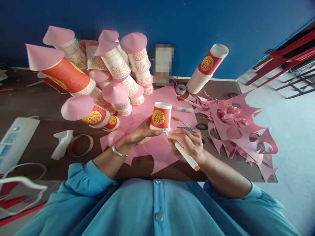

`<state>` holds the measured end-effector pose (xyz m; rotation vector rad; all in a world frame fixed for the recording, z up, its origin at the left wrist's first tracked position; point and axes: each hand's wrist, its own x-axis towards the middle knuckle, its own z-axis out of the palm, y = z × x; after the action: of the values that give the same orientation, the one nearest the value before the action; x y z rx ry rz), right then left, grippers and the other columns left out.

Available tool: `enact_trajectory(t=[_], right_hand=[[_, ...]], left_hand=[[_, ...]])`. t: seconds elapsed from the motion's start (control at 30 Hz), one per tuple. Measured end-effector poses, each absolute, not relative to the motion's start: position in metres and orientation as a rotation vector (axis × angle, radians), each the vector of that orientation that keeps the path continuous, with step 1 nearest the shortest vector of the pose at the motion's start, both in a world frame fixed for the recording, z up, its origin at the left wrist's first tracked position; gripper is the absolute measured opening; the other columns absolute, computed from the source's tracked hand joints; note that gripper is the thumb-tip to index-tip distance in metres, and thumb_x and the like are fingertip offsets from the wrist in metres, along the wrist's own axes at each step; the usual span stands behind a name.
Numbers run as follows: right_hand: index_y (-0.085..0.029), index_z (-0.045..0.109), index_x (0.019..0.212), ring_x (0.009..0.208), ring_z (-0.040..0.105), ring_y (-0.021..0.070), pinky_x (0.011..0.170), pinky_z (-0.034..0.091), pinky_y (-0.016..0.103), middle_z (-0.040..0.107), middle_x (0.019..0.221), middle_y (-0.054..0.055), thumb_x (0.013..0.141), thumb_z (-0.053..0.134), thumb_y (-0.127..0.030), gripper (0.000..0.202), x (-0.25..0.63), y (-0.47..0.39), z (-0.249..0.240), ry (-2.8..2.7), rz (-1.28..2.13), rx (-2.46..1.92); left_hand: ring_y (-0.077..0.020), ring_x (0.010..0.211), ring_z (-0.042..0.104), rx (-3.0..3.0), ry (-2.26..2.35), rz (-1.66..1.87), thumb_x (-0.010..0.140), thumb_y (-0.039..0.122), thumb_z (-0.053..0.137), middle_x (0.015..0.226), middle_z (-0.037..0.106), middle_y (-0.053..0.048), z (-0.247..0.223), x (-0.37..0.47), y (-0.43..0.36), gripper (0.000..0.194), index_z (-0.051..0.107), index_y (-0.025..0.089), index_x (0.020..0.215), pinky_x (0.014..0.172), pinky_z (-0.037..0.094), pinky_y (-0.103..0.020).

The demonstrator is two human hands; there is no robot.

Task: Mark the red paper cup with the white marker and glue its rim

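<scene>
My left hand [142, 131] is closed around the lower left side of a red paper cup [161, 116] with a yellow round emblem and a white rim. In my right hand [188, 144] is a white marker pen [185, 154] with an orange end, its tip at the cup's lower edge. Beneath both hands lies pink paper [162, 154]. Just right of the cup are a glue stick [183, 109], scissors [189, 127] and a red-and-white marker [189, 102].
Paper-cup towers with pink cone tops [115, 92] crowd the back left. A leaning cup stack [203, 73] and a tape roll [181, 88] stand by the blue wall. Pink scraps [236, 127] cover the right; a power strip [18, 142] and tape ring [80, 145] lie left.
</scene>
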<state>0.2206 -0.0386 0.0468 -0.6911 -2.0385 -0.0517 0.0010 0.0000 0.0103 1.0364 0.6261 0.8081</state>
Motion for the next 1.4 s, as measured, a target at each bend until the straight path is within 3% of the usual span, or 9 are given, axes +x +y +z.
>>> enact_trajectory(t=[0.23, 0.47, 0.73, 0.93, 1.4], right_hand=[[-0.023, 0.065, 0.112, 0.064, 0.077, 0.0152, 0.061, 0.063, 0.026, 0.081, 0.083, 0.000, 0.108, 0.069, -0.015, 0.010, 0.2206, -0.0387, 0.0478, -2.039, -0.062, -0.712], [-0.024, 0.065, 0.113, 0.064, 0.078, 0.0152, 0.062, 0.064, 0.026, 0.081, 0.083, -0.001, 0.108, 0.069, -0.015, 0.011, 0.2203, -0.0394, 0.0472, -2.046, -0.053, -0.730], [-0.023, 0.065, 0.114, 0.066, 0.078, 0.0165, 0.063, 0.065, 0.027, 0.081, 0.085, 0.000, 0.105, 0.070, -0.011, 0.017, 0.2210, -0.0400, 0.0462, -2.059, -0.010, -0.700], [-0.024, 0.065, 0.113, 0.066, 0.078, 0.0155, 0.066, 0.066, 0.026, 0.080, 0.084, 0.000, 0.106, 0.070, -0.012, 0.015, 0.2215, -0.0401, 0.0457, -2.061, -0.003, -0.696], [-0.024, 0.064, 0.114, 0.064, 0.078, 0.0157, 0.061, 0.063, 0.026, 0.081, 0.083, -0.001, 0.103, 0.071, -0.011, 0.018, 0.2216, -0.0393, 0.0493, -2.056, -0.042, -0.729]], left_hand=[[-0.0379, 0.132, 0.079, 1.054, 0.602, 0.809, 0.089, 0.045, 0.096, 0.136, 0.085, -0.011, 0.0121, 0.0023, -0.0002, 0.055, 0.078, 0.025, 0.137, 0.116, 0.061, -0.058], [-0.0349, 0.127, 0.080, 1.060, 0.579, 0.821, 0.088, 0.045, 0.098, 0.136, 0.085, -0.013, 0.0121, 0.0025, 0.0008, 0.060, 0.077, 0.022, 0.139, 0.108, 0.064, -0.048], [-0.0356, 0.130, 0.080, 1.067, 0.550, 0.822, 0.090, 0.044, 0.096, 0.129, 0.087, -0.013, 0.0145, 0.0035, 0.0012, 0.059, 0.077, 0.022, 0.142, 0.107, 0.063, -0.047], [-0.0321, 0.123, 0.081, 1.055, 0.535, 0.835, 0.090, 0.041, 0.096, 0.121, 0.088, -0.009, 0.0162, 0.0041, 0.0008, 0.047, 0.077, 0.024, 0.129, 0.103, 0.063, -0.044], [-0.0281, 0.113, 0.080, 1.027, 0.596, 0.814, 0.086, 0.042, 0.099, 0.122, 0.084, -0.009, 0.0162, 0.0034, -0.0001, 0.051, 0.074, 0.022, 0.125, 0.099, 0.062, -0.042]])
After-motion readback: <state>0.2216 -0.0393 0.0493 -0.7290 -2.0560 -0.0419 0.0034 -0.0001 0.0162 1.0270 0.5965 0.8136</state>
